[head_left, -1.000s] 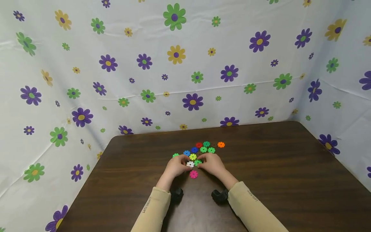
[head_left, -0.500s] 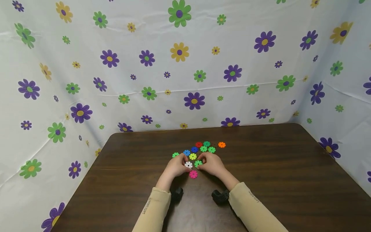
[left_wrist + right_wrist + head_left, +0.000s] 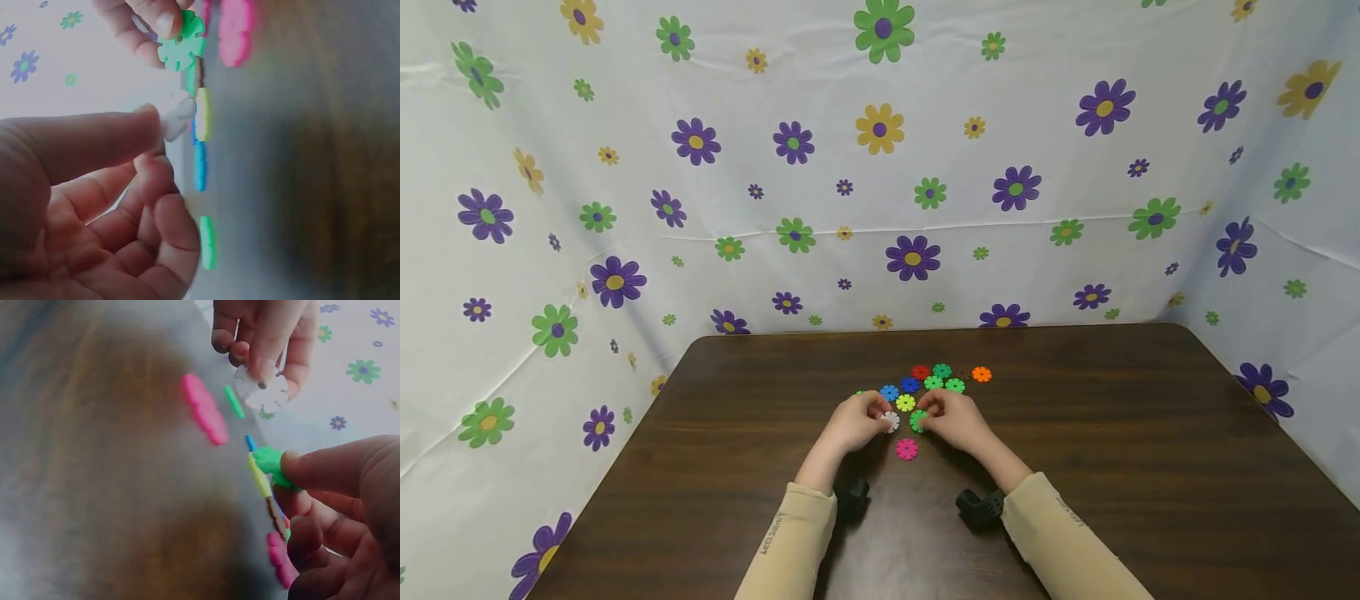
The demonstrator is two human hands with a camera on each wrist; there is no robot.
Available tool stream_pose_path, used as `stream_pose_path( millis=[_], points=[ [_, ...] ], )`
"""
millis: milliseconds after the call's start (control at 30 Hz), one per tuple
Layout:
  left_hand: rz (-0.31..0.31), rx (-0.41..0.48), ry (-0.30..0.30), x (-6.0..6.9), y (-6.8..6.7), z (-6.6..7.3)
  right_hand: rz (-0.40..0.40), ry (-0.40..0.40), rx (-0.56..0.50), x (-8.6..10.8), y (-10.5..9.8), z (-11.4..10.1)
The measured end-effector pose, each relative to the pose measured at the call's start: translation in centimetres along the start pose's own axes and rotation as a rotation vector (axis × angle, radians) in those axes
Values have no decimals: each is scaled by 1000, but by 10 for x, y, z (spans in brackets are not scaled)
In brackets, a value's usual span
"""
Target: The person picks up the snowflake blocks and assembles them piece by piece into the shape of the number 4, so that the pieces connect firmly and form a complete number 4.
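A white disc [image 3: 257, 397], thin and notched round its rim like a flower, with a small hole at its centre, is pinched between my left hand's [image 3: 854, 423] thumb and fingers. At three o'clock from it, near but apart, my right hand [image 3: 957, 420] pinches a bright green disc [image 3: 186, 47] of the same shape. Both are tilted up, faces partly covered.

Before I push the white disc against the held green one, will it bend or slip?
Probably stiff: the white disc looks flat despite the pinch. It may pivot in the left hand, which pinches just one part. Likely light, being thin.
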State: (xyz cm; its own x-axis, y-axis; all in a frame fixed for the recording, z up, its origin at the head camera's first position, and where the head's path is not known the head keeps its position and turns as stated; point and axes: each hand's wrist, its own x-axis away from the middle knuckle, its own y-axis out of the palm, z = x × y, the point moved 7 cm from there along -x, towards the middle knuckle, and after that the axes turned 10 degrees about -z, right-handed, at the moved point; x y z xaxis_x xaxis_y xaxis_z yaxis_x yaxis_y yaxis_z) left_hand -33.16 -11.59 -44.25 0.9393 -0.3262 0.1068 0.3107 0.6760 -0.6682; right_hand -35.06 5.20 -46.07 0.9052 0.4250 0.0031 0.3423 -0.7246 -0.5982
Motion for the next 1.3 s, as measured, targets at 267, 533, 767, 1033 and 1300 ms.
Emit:
stream_pose_path(
  millis=[267, 533, 767, 1033, 1300],
  points=[
    [89, 73, 68, 10, -18, 20, 22, 97, -253, 2, -20, 2],
    [188, 33, 182, 18, -25, 45, -56, 95, -460, 9, -26, -12],
    [257, -4, 238, 26, -30, 57, -117, 70, -511, 12, -24, -20],
    [266, 22, 279, 29, -31, 59, -143, 79, -529, 12, -23, -21],
    [263, 15, 318, 30, -33, 63, -174, 65, -551, 11, -23, -21]
  ],
)
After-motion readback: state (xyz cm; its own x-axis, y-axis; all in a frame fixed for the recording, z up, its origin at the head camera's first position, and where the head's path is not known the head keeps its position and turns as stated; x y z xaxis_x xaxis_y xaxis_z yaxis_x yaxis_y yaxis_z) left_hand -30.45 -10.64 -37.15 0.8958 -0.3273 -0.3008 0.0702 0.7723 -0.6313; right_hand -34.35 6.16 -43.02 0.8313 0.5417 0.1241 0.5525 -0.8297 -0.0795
